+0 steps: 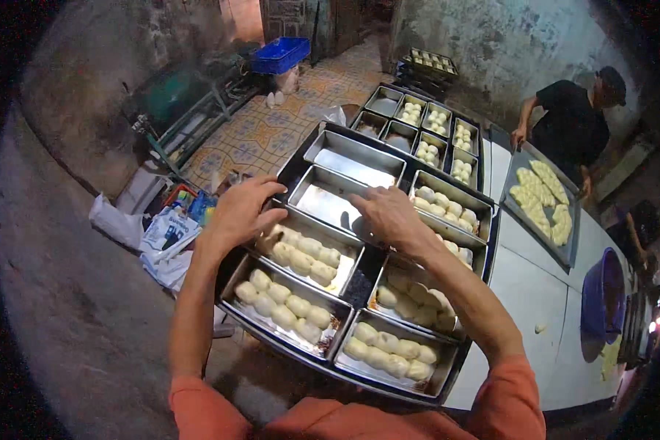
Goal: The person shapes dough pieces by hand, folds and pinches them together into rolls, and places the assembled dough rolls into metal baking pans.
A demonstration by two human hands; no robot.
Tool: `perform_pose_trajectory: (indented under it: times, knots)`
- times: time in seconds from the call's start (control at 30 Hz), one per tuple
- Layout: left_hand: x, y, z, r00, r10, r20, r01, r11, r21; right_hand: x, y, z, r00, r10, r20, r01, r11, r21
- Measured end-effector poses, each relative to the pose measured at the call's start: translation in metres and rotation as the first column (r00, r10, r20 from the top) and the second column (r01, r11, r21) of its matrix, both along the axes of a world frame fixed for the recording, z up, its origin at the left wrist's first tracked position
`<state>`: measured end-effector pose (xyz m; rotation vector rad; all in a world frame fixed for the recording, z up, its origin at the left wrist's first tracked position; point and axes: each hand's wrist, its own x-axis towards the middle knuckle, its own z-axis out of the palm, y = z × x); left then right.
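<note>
My left hand (248,209) is at the left end of an empty metal loaf pan (323,199), fingers spread near its rim and the corner of the pan below. Over the right end of that empty pan is my right hand (389,214), its fingers apart and reaching inward; part of its grip is hidden. Neither hand visibly holds anything. Just nearer lies a pan of dough balls (301,253) in rows. Closest to me are two more filled pans, one with dough balls (282,308) at left, another with dough balls (390,353) at right.
Another empty pan (356,159) lies beyond, on a dark tray (359,277). Farther pans (385,103) hold dough or nothing. A person (576,117) at right holds a tray (517,209) of shaped dough. A purple basin (601,297) stands on the white table (524,323); bags (170,238) lie left.
</note>
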<state>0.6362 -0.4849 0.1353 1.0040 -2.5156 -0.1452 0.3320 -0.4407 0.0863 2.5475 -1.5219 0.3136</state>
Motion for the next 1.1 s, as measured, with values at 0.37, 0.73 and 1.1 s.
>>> perform_pose_trajectory:
  times: [0.37, 0.73, 1.1]
  knots:
    - [0.082, 0.014, -0.007, 0.982, 0.091, -0.168, -0.042, 0.961, 0.273, 0.03, -0.033, -0.043, 0.99, -0.13, 0.062, 0.132, 0.991, -0.031]
    - [0.103, 0.044, -0.013, 0.979, 0.118, -0.169, -0.069, 0.961, 0.268, -0.035, 0.054, -0.011, 0.872, -0.15, 0.466, 0.266, 0.945, -0.192]
    - [0.011, 0.142, 0.027, 0.976, -0.05, -0.214, 0.034, 0.996, -0.077, -0.163, 0.346, -0.04, 0.192, -0.605, 0.772, 0.846, 0.501, 0.182]
